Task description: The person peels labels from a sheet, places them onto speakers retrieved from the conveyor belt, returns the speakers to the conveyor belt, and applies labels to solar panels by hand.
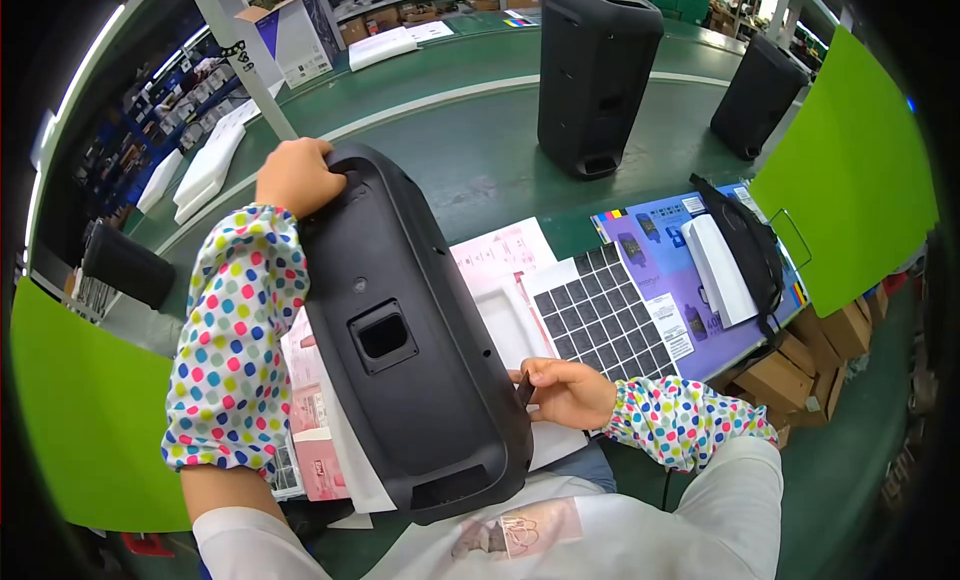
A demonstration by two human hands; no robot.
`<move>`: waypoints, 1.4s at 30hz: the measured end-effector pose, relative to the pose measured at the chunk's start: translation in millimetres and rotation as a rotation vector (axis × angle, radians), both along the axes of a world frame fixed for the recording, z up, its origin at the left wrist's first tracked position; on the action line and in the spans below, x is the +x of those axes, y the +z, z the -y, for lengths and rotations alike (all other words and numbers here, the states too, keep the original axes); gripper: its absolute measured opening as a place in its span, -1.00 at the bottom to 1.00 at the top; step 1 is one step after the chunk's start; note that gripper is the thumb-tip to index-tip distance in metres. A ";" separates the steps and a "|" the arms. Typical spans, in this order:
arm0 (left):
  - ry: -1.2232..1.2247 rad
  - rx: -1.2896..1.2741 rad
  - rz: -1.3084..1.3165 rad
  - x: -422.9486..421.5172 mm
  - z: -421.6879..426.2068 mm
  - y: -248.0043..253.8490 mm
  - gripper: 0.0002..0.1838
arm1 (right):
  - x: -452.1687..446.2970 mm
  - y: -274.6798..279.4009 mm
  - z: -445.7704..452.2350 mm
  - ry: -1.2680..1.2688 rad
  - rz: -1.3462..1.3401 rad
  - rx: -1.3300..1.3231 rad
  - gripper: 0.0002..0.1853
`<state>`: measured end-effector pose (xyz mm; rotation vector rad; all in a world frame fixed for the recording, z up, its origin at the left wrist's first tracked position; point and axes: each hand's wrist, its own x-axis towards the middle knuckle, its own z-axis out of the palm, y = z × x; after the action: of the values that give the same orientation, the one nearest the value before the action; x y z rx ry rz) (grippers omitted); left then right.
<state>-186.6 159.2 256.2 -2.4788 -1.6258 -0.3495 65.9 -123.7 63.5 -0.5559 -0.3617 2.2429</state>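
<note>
A large black speaker cabinet [430, 380] lies tilted in front of me, with a square recessed opening in its upper face. My left hand [300, 177] is wrapped round its far top end. At the cabinet's lower right side my right hand [568, 392] pinches a small dark piece [524, 388] against the edge. White foam and pink printed sheets [322, 460] lie under the cabinet. Just right of it is a sheet of black square stickers [600, 315].
Two upright black speakers [598, 80] [758, 95] stand on the green conveyor [470, 140]. A purple printed box [650, 245] at the right bears a black strap [745, 240] and white paper. Green panels [850, 170] flank both sides; another black speaker [128, 265] is at the left.
</note>
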 end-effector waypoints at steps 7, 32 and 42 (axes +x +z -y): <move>0.003 -0.119 -0.086 18.7 -21.1 -50.7 -0.64 | 1.5 -16.3 1.6 -0.013 -0.005 -0.148 -0.91; -0.177 0.064 0.239 -14.1 231.6 -97.9 -0.43 | -87.5 127.5 -217.1 0.437 1.253 1.028 -0.71; -0.173 0.057 0.219 -15.0 227.6 -101.1 -0.41 | -88.6 127.6 -228.6 0.533 1.242 1.018 -0.74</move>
<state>-201.6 -68.4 155.1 -2.6224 -1.4520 -0.7028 -22.7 104.9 191.1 -1.2643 -2.2797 1.4824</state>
